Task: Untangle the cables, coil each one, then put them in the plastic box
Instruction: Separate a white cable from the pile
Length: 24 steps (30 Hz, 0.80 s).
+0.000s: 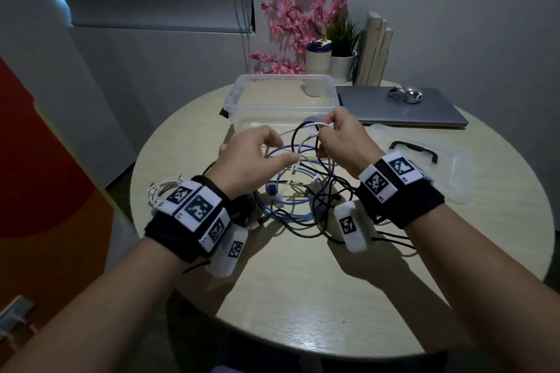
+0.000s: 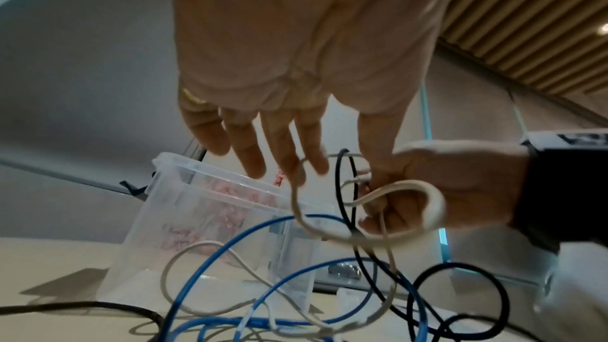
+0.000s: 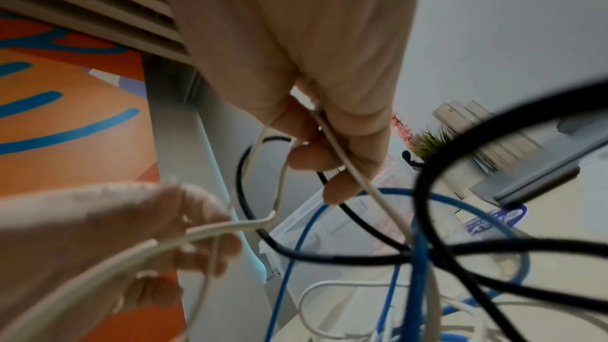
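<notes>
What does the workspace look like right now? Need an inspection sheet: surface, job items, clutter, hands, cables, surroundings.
Surface: round light wood-grain table.
Job's things: clear plastic box, open, no cable seen inside; its clear lid with black handle lies to the right.
Clutter: closed grey laptop with a silver mouse on it; white pots, pink flowers, books at the far edge.
Grippers: left hand pinches the thin white cable; right hand grips its loop.
Cables: blue cable and black cable tangled with the white one; a white bundle lies apart, left.
Surroundings: grey walls, window blind, orange panel.
</notes>
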{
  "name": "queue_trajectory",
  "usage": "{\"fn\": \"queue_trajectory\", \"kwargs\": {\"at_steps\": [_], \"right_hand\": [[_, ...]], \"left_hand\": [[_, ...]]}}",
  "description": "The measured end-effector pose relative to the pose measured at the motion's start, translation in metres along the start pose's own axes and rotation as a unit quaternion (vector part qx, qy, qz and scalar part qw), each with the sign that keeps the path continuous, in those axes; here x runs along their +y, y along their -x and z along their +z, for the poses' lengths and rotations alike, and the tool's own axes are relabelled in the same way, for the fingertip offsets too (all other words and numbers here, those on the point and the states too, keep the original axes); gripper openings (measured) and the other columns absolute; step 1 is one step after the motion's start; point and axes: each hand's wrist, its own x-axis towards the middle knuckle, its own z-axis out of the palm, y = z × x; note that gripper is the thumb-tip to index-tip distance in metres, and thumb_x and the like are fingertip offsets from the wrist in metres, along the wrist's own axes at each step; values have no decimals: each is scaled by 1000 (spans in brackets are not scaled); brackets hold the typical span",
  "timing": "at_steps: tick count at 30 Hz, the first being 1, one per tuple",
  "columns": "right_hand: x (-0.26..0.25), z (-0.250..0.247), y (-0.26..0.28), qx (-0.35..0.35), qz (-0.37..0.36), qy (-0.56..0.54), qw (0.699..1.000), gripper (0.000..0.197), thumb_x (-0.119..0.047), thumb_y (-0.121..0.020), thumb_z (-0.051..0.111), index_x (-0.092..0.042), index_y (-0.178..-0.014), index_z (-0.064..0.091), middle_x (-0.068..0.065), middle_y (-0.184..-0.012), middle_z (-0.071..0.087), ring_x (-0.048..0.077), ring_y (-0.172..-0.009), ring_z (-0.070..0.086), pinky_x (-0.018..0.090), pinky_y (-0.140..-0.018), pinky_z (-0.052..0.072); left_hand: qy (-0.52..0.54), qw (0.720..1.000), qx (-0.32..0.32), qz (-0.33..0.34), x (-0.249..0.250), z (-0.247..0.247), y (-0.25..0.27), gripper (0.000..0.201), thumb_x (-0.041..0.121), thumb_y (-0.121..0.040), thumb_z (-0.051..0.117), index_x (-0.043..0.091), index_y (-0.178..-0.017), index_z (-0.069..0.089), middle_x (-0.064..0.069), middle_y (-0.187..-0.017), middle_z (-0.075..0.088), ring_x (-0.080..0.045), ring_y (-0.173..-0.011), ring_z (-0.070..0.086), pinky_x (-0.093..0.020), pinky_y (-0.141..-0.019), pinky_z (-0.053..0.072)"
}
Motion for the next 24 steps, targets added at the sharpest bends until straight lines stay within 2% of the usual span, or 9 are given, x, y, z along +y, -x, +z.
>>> {"fn": "queue_trajectory", "kwargs": {"at_steps": [2, 5, 8, 12, 15, 17, 21, 23, 24], "right_hand": [[-2, -1, -1, 1, 15, -48, 999, 13, -9, -90, 42, -19, -83, 45, 10, -74, 58, 26, -68, 62, 53, -80, 55], [-6, -5, 0, -6, 29, -107, 994, 16, -4, -92, 40, -14, -81, 45, 11, -71, 55, 21, -60, 57, 49, -78, 57], [-10, -7, 3, -34, 41, -163, 985, 15, -1, -94, 39, -10, -84, 46, 13, -74, 52, 21, -57, 57, 42, -73, 57], [-11, -9, 4, -66, 38, -175, 982, 8, -2, -95, 42, -6, -91, 47, 11, -74, 53, 20, -57, 57, 36, -65, 56], [-9, -13, 5, -85, 22, -180, 980, 4, -5, -96, 47, -8, -97, 49, 9, -75, 53, 18, -56, 56, 38, -66, 57], [-7, -17, 4, -84, -5, -180, 980, 8, -8, -97, 50, -13, -92, 53, 7, -73, 52, 15, -54, 53, 33, -60, 56], [-5, -25, -1, -48, -6, -171, 984, 19, -13, -100, 45, -15, -91, 62, 4, -67, 50, 13, -53, 46, 31, -60, 49], [-4, -27, -4, -30, 7, -171, 985, 23, -15, -101, 41, -16, -96, 64, 3, -66, 51, 13, -54, 45, 32, -62, 47], [-3, -27, -5, -24, 13, -172, 985, 24, -15, -102, 39, -16, -100, 63, 2, -66, 51, 13, -54, 45, 32, -63, 46]], "left_hand": [[-103, 993, -50, -20, 1, 4, 2, 47, 72, -68, 62, 37, -99, 63, 8, -118, 60, -19, -119, 48, -46, -105, 35], [-193, 977, -81, -34, 3, 9, 6, 54, 69, -75, 60, 37, -118, 61, 5, -140, 43, -21, -133, 29, -44, -106, 24], [-172, 980, -89, -43, 4, 13, 8, 41, 62, -79, 61, 38, -112, 65, 5, -141, 40, -20, -135, 24, -44, -105, 22], [-165, 984, -63, -40, 2, 18, 4, 12, 42, -86, 62, 38, -96, 67, 5, -142, 40, -19, -135, 24, -42, -105, 20], [-185, 980, -70, -23, -3, 15, 1, 10, 39, -90, 58, 39, -96, 65, 7, -145, 35, -19, -137, 21, -42, -108, 16], [-204, 975, -83, -9, -7, 9, 0, 10, 38, -92, 56, 40, -96, 65, 7, -148, 31, -18, -138, 19, -42, -107, 15], [-169, 982, -84, 9, -14, -3, -4, 7, 36, -93, 56, 39, -90, 61, 6, -139, 37, -18, -133, 27, -40, -105, 20], [-92, 992, -73, 32, -16, -9, -7, 12, 29, -94, 57, 37, -85, 59, 6, -120, 46, -17, -118, 42, -38, -103, 32], [-50, 996, -64, 45, -16, -12, -8, 17, 25, -94, 56, 37, -81, 57, 7, -109, 49, -16, -106, 49, -36, -98, 38]]}}
